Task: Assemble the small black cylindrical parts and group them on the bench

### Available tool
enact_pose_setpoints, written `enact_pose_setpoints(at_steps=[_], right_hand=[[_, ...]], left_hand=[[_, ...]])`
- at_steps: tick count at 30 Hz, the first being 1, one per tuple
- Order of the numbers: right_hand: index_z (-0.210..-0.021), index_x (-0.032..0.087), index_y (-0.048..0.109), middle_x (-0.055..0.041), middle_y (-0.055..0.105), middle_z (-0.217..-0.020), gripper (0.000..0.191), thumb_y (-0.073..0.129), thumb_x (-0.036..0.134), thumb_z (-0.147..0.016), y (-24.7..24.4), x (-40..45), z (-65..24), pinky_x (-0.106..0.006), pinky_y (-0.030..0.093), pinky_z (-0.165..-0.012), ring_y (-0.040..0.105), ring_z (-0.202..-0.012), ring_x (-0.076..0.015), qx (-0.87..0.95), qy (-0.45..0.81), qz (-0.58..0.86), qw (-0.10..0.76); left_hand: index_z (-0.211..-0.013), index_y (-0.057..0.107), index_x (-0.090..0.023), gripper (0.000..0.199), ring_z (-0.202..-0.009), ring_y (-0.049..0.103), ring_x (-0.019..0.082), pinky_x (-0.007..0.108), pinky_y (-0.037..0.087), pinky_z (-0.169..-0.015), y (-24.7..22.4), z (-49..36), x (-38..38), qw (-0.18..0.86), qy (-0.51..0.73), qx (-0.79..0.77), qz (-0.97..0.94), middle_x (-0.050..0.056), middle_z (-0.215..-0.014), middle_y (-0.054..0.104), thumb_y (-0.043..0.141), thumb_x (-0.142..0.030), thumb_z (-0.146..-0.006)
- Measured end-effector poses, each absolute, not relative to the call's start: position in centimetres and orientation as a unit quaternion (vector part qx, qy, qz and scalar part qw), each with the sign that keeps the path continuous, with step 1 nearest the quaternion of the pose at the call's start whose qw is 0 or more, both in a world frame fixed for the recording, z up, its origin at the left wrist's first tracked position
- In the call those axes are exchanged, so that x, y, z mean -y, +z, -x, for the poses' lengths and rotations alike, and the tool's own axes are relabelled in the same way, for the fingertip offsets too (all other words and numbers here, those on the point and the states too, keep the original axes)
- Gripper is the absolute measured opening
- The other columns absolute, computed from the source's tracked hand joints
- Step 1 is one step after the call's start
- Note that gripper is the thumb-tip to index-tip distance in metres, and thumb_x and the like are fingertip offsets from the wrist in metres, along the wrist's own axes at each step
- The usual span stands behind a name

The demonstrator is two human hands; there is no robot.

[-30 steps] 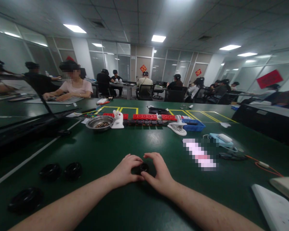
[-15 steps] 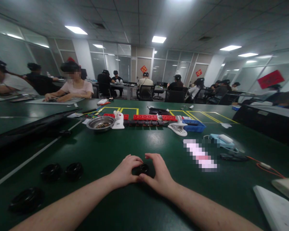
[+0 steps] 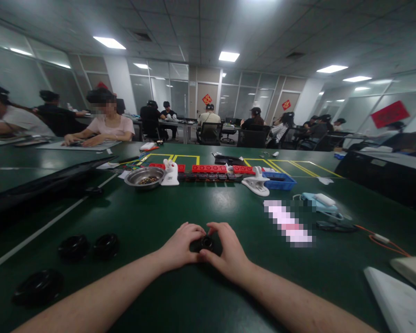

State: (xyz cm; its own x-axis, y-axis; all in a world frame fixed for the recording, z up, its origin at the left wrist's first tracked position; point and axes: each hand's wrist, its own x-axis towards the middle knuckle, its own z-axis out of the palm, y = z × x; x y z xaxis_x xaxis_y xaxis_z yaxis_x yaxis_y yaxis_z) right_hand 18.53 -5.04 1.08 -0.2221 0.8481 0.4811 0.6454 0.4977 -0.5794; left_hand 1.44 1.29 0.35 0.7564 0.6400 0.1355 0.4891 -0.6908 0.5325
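Note:
A small black ring-shaped part (image 3: 207,243) with a hole in its middle sits low over the green table (image 3: 159,296), between my two hands. From the left, my left hand (image 3: 182,244) curls its fingers and thumb round it. My right hand (image 3: 230,249) curves about the other side, with thumb and index finger at its edge. How firmly each hand presses is hard to see, as fingers cover part of the rim. Black ring-shaped pieces lie to the left: one (image 3: 73,248), a second beside it (image 3: 106,245) and a larger one nearer me (image 3: 38,286).
Farther off stand a metal bowl (image 3: 133,183) of small parts, white clips (image 3: 170,175), a row of red blocks (image 3: 208,169) and a blue bin (image 3: 282,186). At right are a light-blue device (image 3: 321,204), an orange cable (image 3: 381,239) and a white box (image 3: 395,296). Other people sit beyond.
The black part's hole has become more visible between my hands. My right hand has shifted very slightly left; my left hand has stayed nearly still.

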Motion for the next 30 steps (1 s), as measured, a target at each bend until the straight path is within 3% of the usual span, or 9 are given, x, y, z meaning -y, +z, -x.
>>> enact_pose_setpoints(at_steps=[5, 8, 16, 20, 24, 30], right_hand=[[-0.115, 0.019, 0.041, -0.0084, 0.051, -0.110, 0.051, 0.050, 0.010, -0.066, 1.22, 5.24, -18.62, -0.042, 0.036, -0.091, 0.045, -0.105, -0.0231, 0.802, 0.147, 0.435, 0.381], [-0.119, 0.018, 0.038, -0.0093, 0.049, -0.114, 0.055, 0.051, 0.012, -0.066, 1.31, 5.28, -18.71, -0.043, 0.034, -0.093, 0.042, -0.110, -0.0242, 0.800, 0.141, 0.432, 0.390], [-0.107, 0.019, 0.046, -0.0062, 0.054, -0.094, 0.043, 0.061, 0.020, -0.067, 1.13, 4.99, -18.42, -0.039, 0.042, -0.080, 0.050, -0.087, -0.0214, 0.771, 0.123, 0.483, 0.397], [-0.113, 0.019, 0.041, -0.0079, 0.054, -0.102, 0.047, 0.051, 0.011, -0.067, 1.31, 5.17, -18.63, -0.040, 0.039, -0.086, 0.049, -0.097, -0.0220, 0.792, 0.141, 0.440, 0.400], [-0.118, 0.018, 0.038, -0.0097, 0.050, -0.112, 0.053, 0.052, 0.013, -0.067, 1.38, 5.26, -18.84, -0.042, 0.036, -0.091, 0.044, -0.106, -0.0237, 0.796, 0.134, 0.430, 0.404], [-0.109, 0.019, 0.044, -0.0077, 0.052, -0.100, 0.048, 0.063, 0.021, -0.065, 1.07, 5.06, -18.48, -0.040, 0.041, -0.083, 0.050, -0.093, -0.0227, 0.767, 0.116, 0.481, 0.408]], left_hand=[[-0.105, 0.055, -0.023, 0.045, -0.107, 0.045, 0.025, 0.049, 0.018, -0.101, 0.13, -1.46, -1.33, 0.235, 0.161, -0.316, -0.905, 0.005, -0.112, 0.053, 0.068, -0.037, -0.063], [-0.101, 0.057, -0.023, 0.042, -0.108, 0.045, 0.025, 0.049, 0.017, -0.101, 0.24, -1.44, -1.31, 0.238, 0.158, -0.316, -0.905, 0.005, -0.112, 0.053, 0.067, -0.039, -0.064], [-0.094, 0.059, -0.023, 0.034, -0.105, 0.047, 0.024, 0.048, 0.018, -0.101, 0.61, -1.54, -1.20, 0.241, 0.156, -0.313, -0.905, 0.004, -0.108, 0.054, 0.065, -0.040, -0.066], [-0.100, 0.057, -0.023, 0.039, -0.106, 0.046, 0.024, 0.048, 0.017, -0.101, 0.48, -1.49, -1.19, 0.239, 0.160, -0.315, -0.905, 0.003, -0.109, 0.053, 0.066, -0.038, -0.065], [-0.094, 0.059, -0.022, 0.035, -0.106, 0.046, 0.024, 0.048, 0.018, -0.102, 0.56, -1.45, -1.12, 0.237, 0.157, -0.318, -0.905, 0.004, -0.108, 0.054, 0.066, -0.039, -0.064], [-0.094, 0.059, -0.023, 0.033, -0.105, 0.047, 0.023, 0.049, 0.017, -0.101, 0.69, -1.53, -1.16, 0.243, 0.151, -0.313, -0.905, 0.003, -0.107, 0.054, 0.064, -0.040, -0.066]])
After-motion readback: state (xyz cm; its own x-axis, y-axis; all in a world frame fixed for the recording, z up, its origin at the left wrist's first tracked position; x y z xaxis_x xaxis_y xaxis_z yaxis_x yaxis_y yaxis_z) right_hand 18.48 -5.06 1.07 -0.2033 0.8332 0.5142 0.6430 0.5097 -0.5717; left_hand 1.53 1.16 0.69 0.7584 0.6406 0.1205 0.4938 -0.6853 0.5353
